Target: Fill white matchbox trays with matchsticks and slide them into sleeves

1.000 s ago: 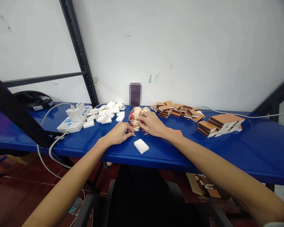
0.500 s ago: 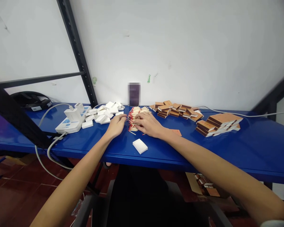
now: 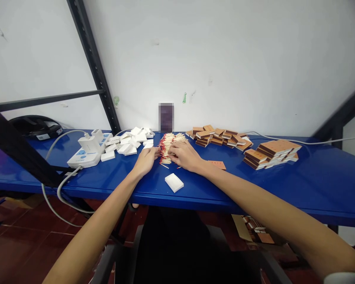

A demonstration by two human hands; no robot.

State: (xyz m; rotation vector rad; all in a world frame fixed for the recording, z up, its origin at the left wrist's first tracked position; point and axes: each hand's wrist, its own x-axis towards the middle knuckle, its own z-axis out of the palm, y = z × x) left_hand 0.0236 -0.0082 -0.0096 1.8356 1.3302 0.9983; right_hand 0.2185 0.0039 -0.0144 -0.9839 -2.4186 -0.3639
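A heap of red-tipped matchsticks [image 3: 168,142] lies on the blue table [image 3: 313,185] near the wall. My left hand [image 3: 146,159] rests at the heap's left edge with its fingers curled against the sticks. My right hand [image 3: 185,155] lies on the heap's right side, fingers bent into the matches. What either hand holds is hidden among the sticks. A small white inner tray [image 3: 174,182] sits alone in front of the hands, near the table's front edge.
White inner trays [image 3: 129,141] are piled at the left beside a white power strip [image 3: 87,152] with cables. Brown matchbox sleeves [image 3: 219,137] lie behind right, with a stack of matchboxes [image 3: 270,153] further right. One flat sleeve [image 3: 215,164] lies by my right wrist. Black shelf struts cross the left.
My left hand moved up from beside the white tray to the left edge of the matchstick heap. My right hand stayed on the heap.
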